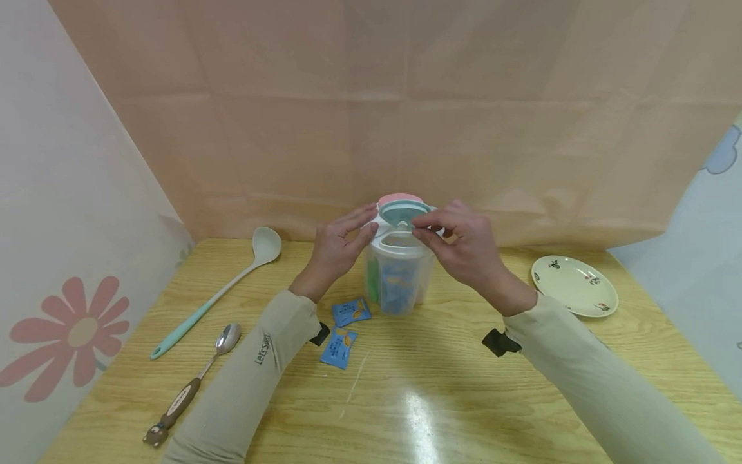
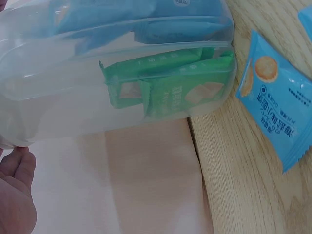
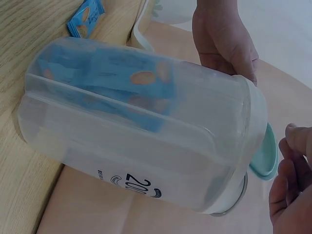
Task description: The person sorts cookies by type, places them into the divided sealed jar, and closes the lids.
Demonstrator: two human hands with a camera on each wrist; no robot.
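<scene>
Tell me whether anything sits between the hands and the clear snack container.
Nothing visible does. The left hand rests on the side of the container near its top, and the right hand pinches its flip lid. The loose blue packets lie on the table nearer the camera.

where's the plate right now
In the head view the plate lies on the table's far right, to the right of the clear container that both hands are touching.
</scene>
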